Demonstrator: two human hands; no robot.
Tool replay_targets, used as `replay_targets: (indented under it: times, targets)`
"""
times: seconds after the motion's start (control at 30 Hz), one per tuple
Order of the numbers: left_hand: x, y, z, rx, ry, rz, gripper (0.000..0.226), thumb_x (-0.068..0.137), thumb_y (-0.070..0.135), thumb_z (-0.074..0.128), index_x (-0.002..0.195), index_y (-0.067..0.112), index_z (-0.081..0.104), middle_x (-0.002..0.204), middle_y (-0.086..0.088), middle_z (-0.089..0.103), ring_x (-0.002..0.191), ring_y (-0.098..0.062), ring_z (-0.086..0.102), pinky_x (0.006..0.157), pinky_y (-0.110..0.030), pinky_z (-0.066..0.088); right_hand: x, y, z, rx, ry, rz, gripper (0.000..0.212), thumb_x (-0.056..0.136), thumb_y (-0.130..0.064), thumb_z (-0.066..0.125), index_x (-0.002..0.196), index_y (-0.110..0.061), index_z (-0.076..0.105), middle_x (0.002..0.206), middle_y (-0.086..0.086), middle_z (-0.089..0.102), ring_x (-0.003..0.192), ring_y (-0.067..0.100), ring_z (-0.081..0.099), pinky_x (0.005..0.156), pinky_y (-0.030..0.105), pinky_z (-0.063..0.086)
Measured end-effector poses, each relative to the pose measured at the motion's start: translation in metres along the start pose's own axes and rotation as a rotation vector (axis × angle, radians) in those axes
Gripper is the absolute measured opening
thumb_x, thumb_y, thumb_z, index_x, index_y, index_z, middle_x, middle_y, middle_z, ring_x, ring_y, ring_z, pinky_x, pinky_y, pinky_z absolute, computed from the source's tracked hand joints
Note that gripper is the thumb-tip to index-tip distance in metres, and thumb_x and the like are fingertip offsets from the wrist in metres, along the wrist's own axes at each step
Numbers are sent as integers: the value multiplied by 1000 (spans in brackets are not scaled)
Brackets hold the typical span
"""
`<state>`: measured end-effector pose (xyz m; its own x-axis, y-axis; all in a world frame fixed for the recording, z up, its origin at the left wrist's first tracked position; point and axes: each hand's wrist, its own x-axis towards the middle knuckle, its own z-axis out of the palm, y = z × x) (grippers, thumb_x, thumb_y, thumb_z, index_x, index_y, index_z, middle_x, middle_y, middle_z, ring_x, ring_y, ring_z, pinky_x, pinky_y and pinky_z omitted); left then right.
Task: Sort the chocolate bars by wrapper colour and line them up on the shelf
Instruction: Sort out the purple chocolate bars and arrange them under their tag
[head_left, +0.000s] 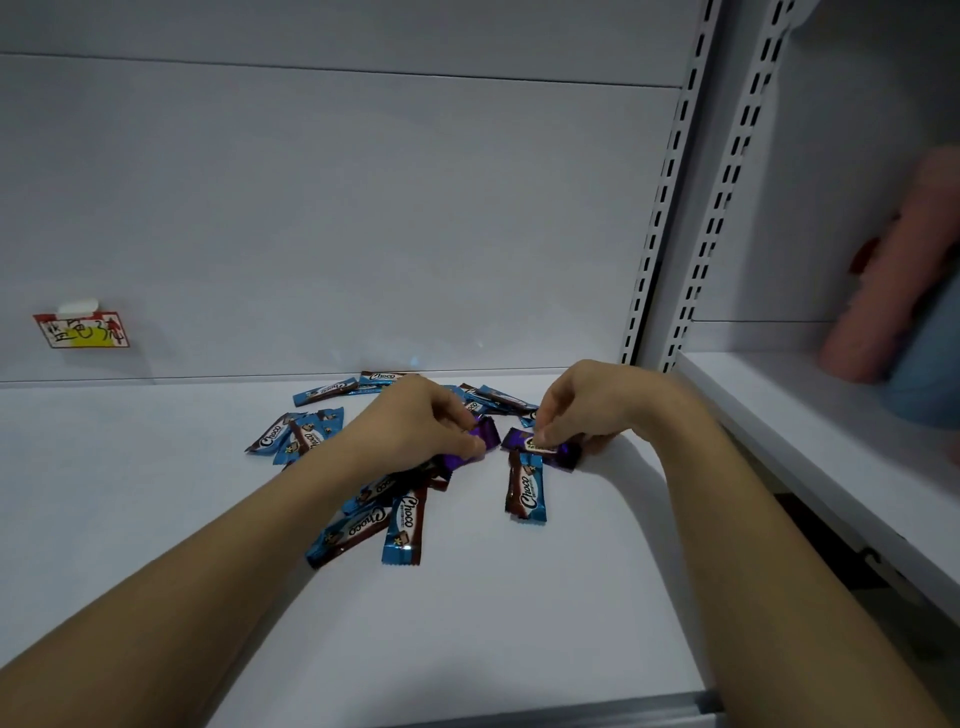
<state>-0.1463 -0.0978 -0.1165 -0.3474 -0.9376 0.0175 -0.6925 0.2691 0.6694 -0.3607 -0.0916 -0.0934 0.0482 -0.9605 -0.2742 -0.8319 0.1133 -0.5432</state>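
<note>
- Two purple bars picked so far: left hand (415, 431) pinches one purple bar (480, 439), right hand (582, 410) another purple bar (543, 446).
- Blue bars (402, 525) lie jumbled around both hands on the shelf (156, 493); no rows yet.

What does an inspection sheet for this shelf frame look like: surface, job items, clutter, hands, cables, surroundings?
Surface: white shelf, bars loose, no rows.
Job's things: blue bars scattered; one purple bar in left grip, another purple bar under right.
Clutter: nothing seen.
Grippers: left hand and right hand each pinch a purple bar.
Cables: nothing seen.
Surroundings: handwritten tag on back panel; slotted uprights; blurred person at right.
</note>
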Motion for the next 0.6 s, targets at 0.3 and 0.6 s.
replay_targets:
  times: [0.3,0.6]
  targets:
    - [5,-3,5,120,8,17,37,80,33,78,113,21,65,85,5,60,74,-7,53,62,-19,42,-3,-11,5,-262,-26,-39,22,73,-41,81,85,-27,69,86,-9,67,81,15,60,76,29,48]
    - [0,1,5,43,82,83,16,88,26,69,96,24,55,81,5,55,71,-9,50,59,-19,39,-5,-5,-2,187,93,6,18,83,-23,76,92,-10,66,97,13,71,72,21,65,75,36,60]
